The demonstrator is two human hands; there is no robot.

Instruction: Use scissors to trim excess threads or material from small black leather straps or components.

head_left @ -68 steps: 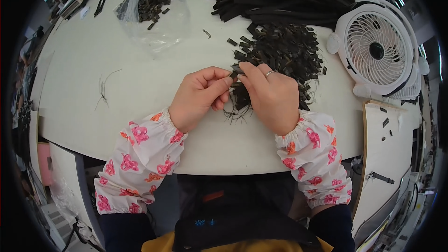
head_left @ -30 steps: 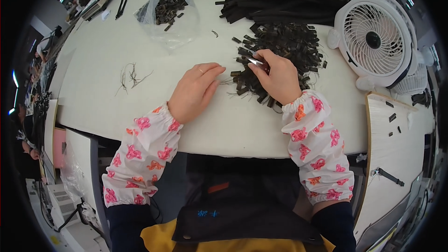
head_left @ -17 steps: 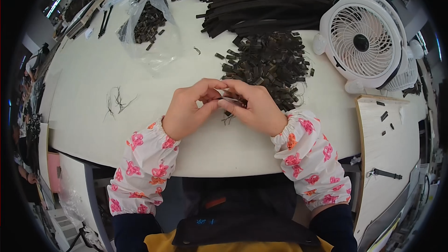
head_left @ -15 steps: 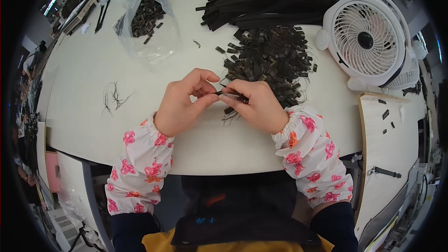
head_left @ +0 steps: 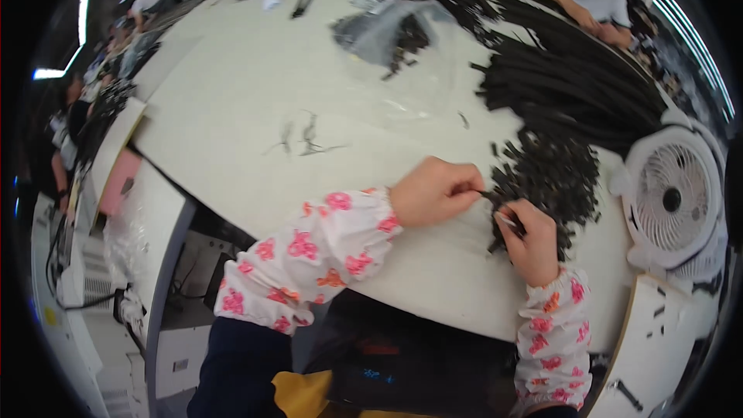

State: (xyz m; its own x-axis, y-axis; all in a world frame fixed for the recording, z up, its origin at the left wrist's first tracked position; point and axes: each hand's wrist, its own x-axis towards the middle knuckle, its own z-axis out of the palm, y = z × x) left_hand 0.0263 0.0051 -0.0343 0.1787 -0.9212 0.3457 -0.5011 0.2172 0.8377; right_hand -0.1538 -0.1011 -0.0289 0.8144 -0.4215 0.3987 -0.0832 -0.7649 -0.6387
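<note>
My left hand (head_left: 435,192) is over the white table with its fingers closed, pinching a small dark piece (head_left: 485,194) at the fingertips. Most of that piece is hidden. Close by on the right, my right hand (head_left: 532,241) is also closed, with a slim dark tool (head_left: 517,224) in it. A pale, blade-like part shows beside the thumb, but blur hides its exact kind. Just beyond the right hand lies a heap of short black strap pieces (head_left: 553,178), some trailing loose threads. Flowered sleeve covers reach to both wrists.
Long black straps (head_left: 557,93) lie behind the heap. A white fan (head_left: 672,186) stands at the right. A clear plastic bag (head_left: 371,35) with dark pieces and some loose threads (head_left: 308,139) rest on the table (head_left: 224,93). Across it sits another person (head_left: 592,0).
The view has swung, so the table appears turned and shifted right. My left hand's fingers have closed more, and my two hands are now slightly apart.
</note>
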